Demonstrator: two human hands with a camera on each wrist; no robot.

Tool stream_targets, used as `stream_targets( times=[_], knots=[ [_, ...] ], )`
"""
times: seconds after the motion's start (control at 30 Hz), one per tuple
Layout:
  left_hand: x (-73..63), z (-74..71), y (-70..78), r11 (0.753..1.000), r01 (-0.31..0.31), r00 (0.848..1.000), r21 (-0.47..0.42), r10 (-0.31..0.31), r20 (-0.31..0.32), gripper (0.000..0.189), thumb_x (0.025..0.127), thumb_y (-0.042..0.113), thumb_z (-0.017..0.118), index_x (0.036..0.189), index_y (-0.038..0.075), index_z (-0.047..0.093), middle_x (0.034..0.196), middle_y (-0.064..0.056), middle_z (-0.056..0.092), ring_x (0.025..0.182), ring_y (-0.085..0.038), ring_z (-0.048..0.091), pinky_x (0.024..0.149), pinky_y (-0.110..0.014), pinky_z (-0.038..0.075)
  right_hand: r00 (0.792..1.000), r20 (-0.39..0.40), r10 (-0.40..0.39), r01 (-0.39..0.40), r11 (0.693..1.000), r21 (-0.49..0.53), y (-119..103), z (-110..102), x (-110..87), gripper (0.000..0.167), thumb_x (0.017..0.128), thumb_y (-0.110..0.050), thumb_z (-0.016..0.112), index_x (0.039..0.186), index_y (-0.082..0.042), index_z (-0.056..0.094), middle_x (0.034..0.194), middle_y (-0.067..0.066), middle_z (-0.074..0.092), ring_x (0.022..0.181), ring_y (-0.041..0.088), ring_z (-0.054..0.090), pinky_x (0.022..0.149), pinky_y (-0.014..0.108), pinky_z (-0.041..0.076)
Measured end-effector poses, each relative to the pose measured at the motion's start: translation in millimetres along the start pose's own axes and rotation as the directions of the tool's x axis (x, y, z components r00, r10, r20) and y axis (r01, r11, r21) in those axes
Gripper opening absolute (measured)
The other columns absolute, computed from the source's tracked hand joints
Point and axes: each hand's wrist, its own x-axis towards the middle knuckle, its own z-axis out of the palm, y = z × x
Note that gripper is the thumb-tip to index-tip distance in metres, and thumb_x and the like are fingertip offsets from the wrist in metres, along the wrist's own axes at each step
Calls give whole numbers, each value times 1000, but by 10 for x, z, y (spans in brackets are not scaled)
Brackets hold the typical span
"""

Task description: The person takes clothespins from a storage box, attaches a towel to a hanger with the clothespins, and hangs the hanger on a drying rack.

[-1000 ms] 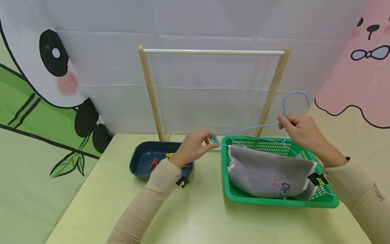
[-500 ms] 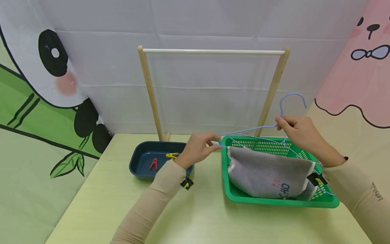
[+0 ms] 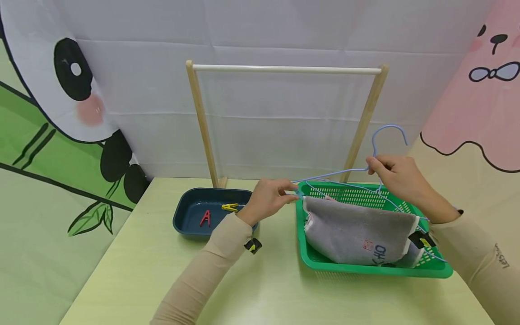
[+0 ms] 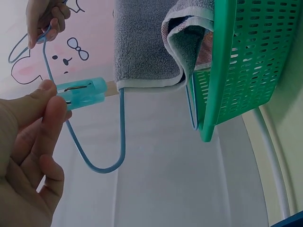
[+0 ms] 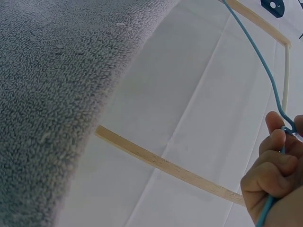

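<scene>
Grey terry towel (image 3: pixel 357 230), white hem, red mark and dark lettering, drapes over the blue wire clothes hanger (image 3: pixel 333 173), lower part sitting inside the green perforated plastic basket (image 3: pixel 378 269). Hanger hook points up, above the basket's back rim. Left hand (image 3: pixel 268 198) pinches a translucent turquoise plastic clip (image 4: pixel 83 92) between thumb and index finger; clip sits at the hanger's end, just beside the towel's hem. Can't tell whether the clip bites the cloth. Right hand (image 3: pixel 398 178) grips the hanger near the base of its hook, fingers curled round the wire. More blue wire crosses the basket behind the towel; can't tell if it's a second hanger.

Left of the basket: dark blue rectangular tray (image 3: pixel 184 229), holding a red plastic clip (image 3: pixel 205 218) and a yellow plastic clip (image 3: pixel 229 207). Both stand on the pale wood-look desk (image 3: pixel 268 298). Behind: wooden rack with a white crossbar (image 3: pixel 284 69), against a white cloth backdrop (image 3: pixel 280 22); cartoon-printed panels on either side.
</scene>
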Motion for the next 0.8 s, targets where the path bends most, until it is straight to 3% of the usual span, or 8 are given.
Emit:
stream_targets(
  times=[0.5,0.8],
  knots=[
    [74,82,49,998,-50,999,39,50,-14,14,82,17,74,94,9,75,75,0,71,55,-4,62,53,-13,44,1000,1,8,-8,1000,-3,-2,-5,7,42,101,-36,42,87,-7,69,59,4,44,50,18,39,49,32,32],
    [117,120,79,996,-63,998,67,62,13,15,82,16,74,94,8,74,80,-2,72,56,-5,64,55,-12,45,1000,-5,-1,1,1000,9,-22,3,11,41,101,-36,43,84,-8,68,60,4,46,52,19,40,50,32,32]
  ],
)
